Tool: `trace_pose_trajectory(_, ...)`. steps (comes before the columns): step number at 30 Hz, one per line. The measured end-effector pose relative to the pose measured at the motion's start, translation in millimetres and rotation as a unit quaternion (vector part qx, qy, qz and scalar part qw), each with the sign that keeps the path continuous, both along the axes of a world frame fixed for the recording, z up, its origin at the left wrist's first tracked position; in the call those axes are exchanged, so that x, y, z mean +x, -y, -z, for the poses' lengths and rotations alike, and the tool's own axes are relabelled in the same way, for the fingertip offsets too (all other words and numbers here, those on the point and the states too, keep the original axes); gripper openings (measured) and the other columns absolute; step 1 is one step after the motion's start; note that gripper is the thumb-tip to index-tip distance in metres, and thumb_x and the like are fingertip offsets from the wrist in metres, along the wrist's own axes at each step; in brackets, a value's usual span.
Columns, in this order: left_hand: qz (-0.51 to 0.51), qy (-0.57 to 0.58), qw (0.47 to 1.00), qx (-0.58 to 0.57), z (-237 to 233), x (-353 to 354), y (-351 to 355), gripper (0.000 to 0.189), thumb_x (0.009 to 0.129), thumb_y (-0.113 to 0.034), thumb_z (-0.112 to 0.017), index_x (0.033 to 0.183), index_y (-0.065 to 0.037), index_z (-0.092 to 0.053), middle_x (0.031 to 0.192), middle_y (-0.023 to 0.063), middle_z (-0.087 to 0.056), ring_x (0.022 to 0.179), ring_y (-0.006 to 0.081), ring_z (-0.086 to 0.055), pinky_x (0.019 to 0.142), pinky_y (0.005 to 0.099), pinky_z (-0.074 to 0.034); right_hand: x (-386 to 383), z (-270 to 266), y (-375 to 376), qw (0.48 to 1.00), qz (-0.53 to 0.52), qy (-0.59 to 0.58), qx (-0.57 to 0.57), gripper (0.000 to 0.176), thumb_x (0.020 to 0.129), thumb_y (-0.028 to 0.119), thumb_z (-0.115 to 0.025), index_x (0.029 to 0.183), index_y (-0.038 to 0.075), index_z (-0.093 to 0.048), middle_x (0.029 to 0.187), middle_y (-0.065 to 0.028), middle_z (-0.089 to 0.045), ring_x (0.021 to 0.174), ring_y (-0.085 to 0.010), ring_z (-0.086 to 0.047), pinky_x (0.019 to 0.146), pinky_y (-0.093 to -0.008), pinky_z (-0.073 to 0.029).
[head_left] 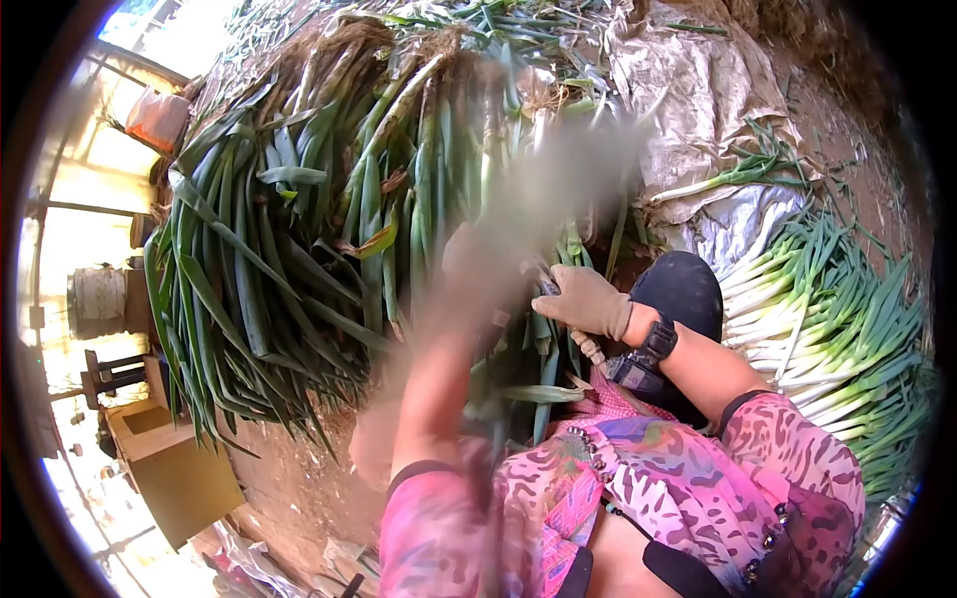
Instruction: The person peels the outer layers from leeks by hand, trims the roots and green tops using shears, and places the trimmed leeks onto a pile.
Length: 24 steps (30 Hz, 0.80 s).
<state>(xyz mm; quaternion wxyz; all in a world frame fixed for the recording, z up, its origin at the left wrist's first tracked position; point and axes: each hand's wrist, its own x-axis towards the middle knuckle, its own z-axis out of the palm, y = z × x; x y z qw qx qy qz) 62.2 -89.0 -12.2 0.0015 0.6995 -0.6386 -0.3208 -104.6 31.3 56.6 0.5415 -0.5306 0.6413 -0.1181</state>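
Beside the big heap of green onions (269,249), my gloved right hand (588,299) has its fingers bent narrow, near the dark knee (680,289); I cannot tell if they grip a leaf. My left hand (469,259) is too blurred to know its state. White-stemmed onions (797,339) lie in a row past the knee, near the crumpled cloth (688,100).

Glove (588,301): matt cloth. Shirt (688,473): thin printed cloth. Watch (659,340): blk, plastic-looking. Tan sheet (688,110): matt, crumpled. Leaves (254,289): smooth, semi-gloss. Roots (354,32): rough, fibrous. Box (189,483): matt, 1 flat side.
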Motion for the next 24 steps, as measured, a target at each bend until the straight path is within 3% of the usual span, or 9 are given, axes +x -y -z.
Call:
trace_pose_trajectory(4,-0.036,-0.011,0.999,0.025,-9,-4,2,0.043,0.078,-0.033,-0.07,0.105,0.0,-0.068,0.105,0.025,-0.071,0.1,0.0373,-0.069,0.085,0.0436,-0.054,1,7,-26,0.993,-0.037,-0.035,-0.104,0.047,0.081,0.038,-0.066,0.093,-0.007,-0.062,0.079,-0.0284,-0.067,0.08,-0.0427,-0.068,0.077,-0.0455,-0.054)
trace_pose_trajectory(8,0.014,-0.029,0.999,0.012,-37,-8,-12,0.046,0.08,-0.034,-0.07,0.108,0.001,-0.068,0.104,0.0249,-0.071,0.1,0.0373,-0.07,0.085,0.0426,-0.055,0,26,2,0.985,-0.012,-0.084,-0.148,0.046,0.08,0.039,-0.065,0.095,-0.005,-0.065,0.084,-0.0274,-0.068,0.083,-0.0426,-0.068,0.079,-0.0459,-0.053)
trace_pose_trajectory(9,0.012,-0.019,1.0,0.0,21,6,5,0.049,0.078,-0.036,-0.072,0.108,0.002,-0.068,0.103,0.0246,-0.072,0.1,0.0361,-0.07,0.086,0.0422,-0.055,-2,24,16,0.987,-0.002,-0.089,-0.131,0.045,0.08,0.039,-0.065,0.093,-0.004,-0.068,0.084,-0.0269,-0.069,0.082,-0.0417,-0.069,0.079,-0.0456,-0.054)
trace_pose_trajectory(11,0.0,-0.039,0.999,0.012,4,4,-2,0.05,0.077,-0.037,-0.073,0.108,0.002,-0.068,0.102,0.0243,-0.072,0.099,0.0355,-0.071,0.085,0.0419,-0.055,-6,62,51,0.983,-0.011,-0.064,-0.174,0.044,0.079,0.039,-0.066,0.089,-0.004,-0.07,0.083,-0.0266,-0.069,0.081,-0.04,-0.07,0.077,-0.0445,-0.055)
trace_pose_trajectory(13,-0.009,-0.058,0.998,0.017,-27,-1,-13,0.051,0.078,-0.039,-0.074,0.106,0.003,-0.069,0.1,0.0241,-0.072,0.097,0.0347,-0.071,0.084,0.0415,-0.055,-12,152,101,0.966,-0.027,-0.065,-0.249,0.045,0.079,0.04,-0.065,0.088,-0.004,-0.071,0.083,-0.0262,-0.07,0.081,-0.0389,-0.071,0.076,-0.0439,-0.055)
trace_pose_trajectory(15,-0.01,-0.085,0.996,-0.009,1,13,-6,0.05,0.078,-0.039,-0.074,0.105,0.003,-0.069,0.099,0.0237,-0.073,0.096,0.0345,-0.071,0.083,0.0411,-0.055,-12,171,115,0.96,-0.037,-0.075,-0.265,0.045,0.08,0.041,-0.065,0.087,-0.004,-0.071,0.082,-0.0257,-0.07,0.08,-0.0383,-0.071,0.075,-0.0434,-0.056)
trace_pose_trajectory(18,-0.015,-0.124,0.992,0.037,-5,22,-4,0.05,0.079,-0.04,-0.074,0.104,0.003,-0.069,0.098,0.0233,-0.073,0.096,0.0343,-0.071,0.084,0.0407,-0.055,-8,122,97,0.975,-0.048,-0.082,-0.201,0.046,0.081,0.042,-0.065,0.088,-0.004,-0.07,0.082,-0.0247,-0.07,0.081,-0.0384,-0.071,0.075,-0.0433,-0.055)
trace_pose_trajectory(20,0.028,-0.12,0.992,0.018,-37,17,-13,0.049,0.079,-0.039,-0.074,0.103,0.003,-0.069,0.097,0.0233,-0.073,0.096,0.0343,-0.071,0.084,0.0406,-0.055,-6,42,50,0.983,-0.065,-0.061,-0.162,0.047,0.081,0.042,-0.065,0.091,-0.003,-0.069,0.084,-0.0245,-0.07,0.081,-0.039,-0.07,0.077,-0.0436,-0.055)
trace_pose_trajectory(24,0.074,-0.087,0.992,-0.049,-69,3,-29,0.046,0.08,-0.037,-0.072,0.103,0.004,-0.068,0.098,0.0253,-0.072,0.097,0.0372,-0.07,0.085,0.0425,-0.054,-2,22,36,0.986,-0.04,-0.114,-0.119,0.042,0.082,0.036,-0.065,0.097,-0.003,-0.063,0.088,-0.0244,-0.068,0.085,-0.0416,-0.066,0.08,-0.046,-0.052)
